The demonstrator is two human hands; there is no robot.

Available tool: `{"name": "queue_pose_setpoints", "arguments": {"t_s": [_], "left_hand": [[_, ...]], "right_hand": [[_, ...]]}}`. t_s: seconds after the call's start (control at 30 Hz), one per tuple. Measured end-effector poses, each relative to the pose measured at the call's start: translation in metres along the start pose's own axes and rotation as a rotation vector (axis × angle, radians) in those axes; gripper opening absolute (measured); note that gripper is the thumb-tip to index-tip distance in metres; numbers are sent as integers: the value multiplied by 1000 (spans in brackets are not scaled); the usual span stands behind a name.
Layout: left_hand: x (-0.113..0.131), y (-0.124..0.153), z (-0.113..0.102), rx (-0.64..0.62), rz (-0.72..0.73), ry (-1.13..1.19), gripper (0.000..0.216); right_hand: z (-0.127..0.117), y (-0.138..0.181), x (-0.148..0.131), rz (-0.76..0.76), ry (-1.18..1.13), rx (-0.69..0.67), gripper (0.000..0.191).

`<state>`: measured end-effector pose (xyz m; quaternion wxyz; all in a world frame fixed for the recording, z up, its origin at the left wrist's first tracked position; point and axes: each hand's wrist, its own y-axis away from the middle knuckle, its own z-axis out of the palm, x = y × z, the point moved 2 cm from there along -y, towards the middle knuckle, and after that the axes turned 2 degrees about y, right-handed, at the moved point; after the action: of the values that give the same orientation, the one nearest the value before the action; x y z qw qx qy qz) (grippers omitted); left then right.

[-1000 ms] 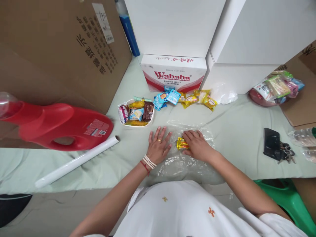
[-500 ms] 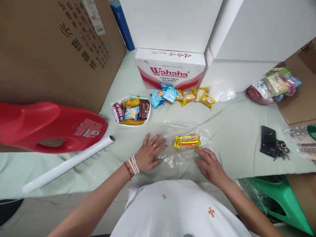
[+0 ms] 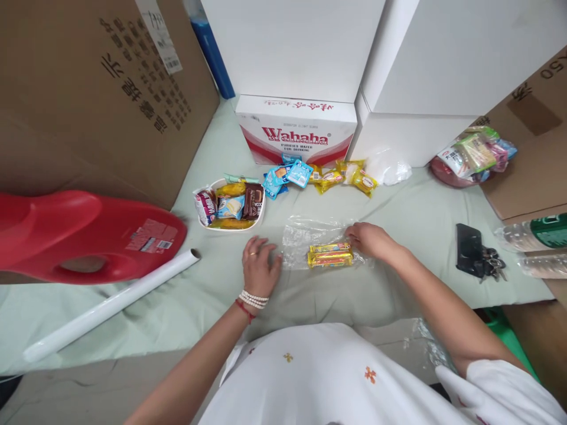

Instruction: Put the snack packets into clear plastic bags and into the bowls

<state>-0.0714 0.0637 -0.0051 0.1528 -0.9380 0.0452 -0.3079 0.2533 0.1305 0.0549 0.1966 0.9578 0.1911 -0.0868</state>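
Observation:
Several yellow-wrapped snack bars [image 3: 330, 255] lie side by side on a clear plastic sheet [image 3: 295, 233], near its front edge. My right hand [image 3: 370, 239] is at the sheet's right side, with fingers drawn together on the plastic beside the bars' upper right corner. To the left of the sheet, my left hand [image 3: 261, 265] rests low over the cloth, fingers apart and slightly bent, holding nothing. Whether the sheet is a bag or a flat wrap, I cannot tell.
A white bowl of wrapped snacks [image 3: 231, 226] sits behind my left hand. Blue packets [image 3: 287, 174] and yellow packets [image 3: 343, 177] lie before the Wahaha box [image 3: 296, 133]. Left are a white tube [image 3: 110, 307] and red jug [image 3: 88, 236]; right, a black phone-like object [image 3: 469, 249] with keys [image 3: 492, 264].
My right hand has moved up to the sheet's right side. My left hand has drawn off the plastic, its fingers bending. The sheet's near part no longer spreads in front of the bars.

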Motion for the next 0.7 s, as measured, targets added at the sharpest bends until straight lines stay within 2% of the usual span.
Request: {"name": "queue_pose_setpoints", "arguments": {"t_s": [0.07,0.13,0.2,0.27,0.37,0.4,0.47,0.53,0.63,0.7], "left_hand": [[4,4,-10,138,-29,-48,25],[13,10,-24,265,-23,-109,24],[29,16,-34,312,79,-136,23],[51,20,-34,206,284,-106,31],[82,17,-13,-176,549,-41,51],[89,14,-3,-291,577,-43,53],[96,6,17,-439,582,-70,53],[96,1,30,-499,559,-100,51],[94,1,37,-508,524,-109,49],[92,4,38,-503,506,-92,48]], "right_hand": [[-1,-9,-4,36,108,24,30],[-3,-16,-10,8,148,104,40],[-6,-26,-18,-34,133,180,49],[-6,-38,-25,-52,89,192,54],[-3,-60,-32,5,8,71,63],[-3,-66,-33,24,-17,23,58],[-4,-72,-35,25,-57,-50,37],[-9,-67,-36,-20,-89,-61,23],[-13,-41,-43,-155,-94,39,25],[-6,-16,-51,-256,-46,94,27]]}}
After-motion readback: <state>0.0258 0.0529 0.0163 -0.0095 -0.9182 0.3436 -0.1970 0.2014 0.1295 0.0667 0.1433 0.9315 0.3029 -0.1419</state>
